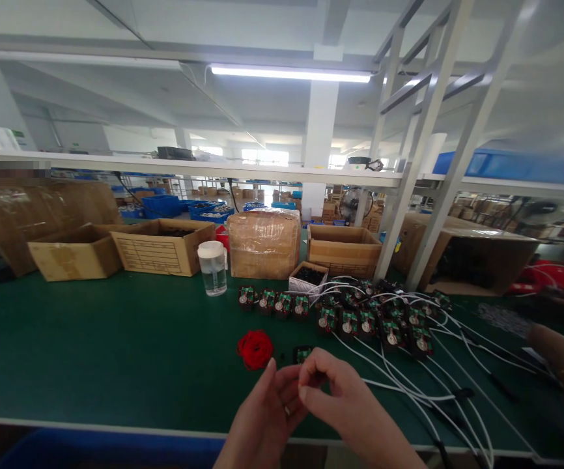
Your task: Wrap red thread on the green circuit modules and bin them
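Note:
My left hand (268,410) is cupped above the near edge of the green table, its thumb raised and its fingers reaching toward the other hand. Against those fingers, my right hand (335,392) pinches thumb and index finger together; whatever sits between them is too small to make out. Just beyond my hands lies a single small black unit with a green circuit board (303,353), partly covered by my right hand. To its left rests a loose coil of red wire (255,350). Several similar black units with green boards (348,322) stand in rows, many trailing white cables (399,378).
A clear jug with a white lid (213,273) and a small box of black parts (307,277) stand behind. Cardboard boxes (264,244) line the back under a shelf (262,170). Metal posts (406,195) rise at right, near another person's hand (558,348).

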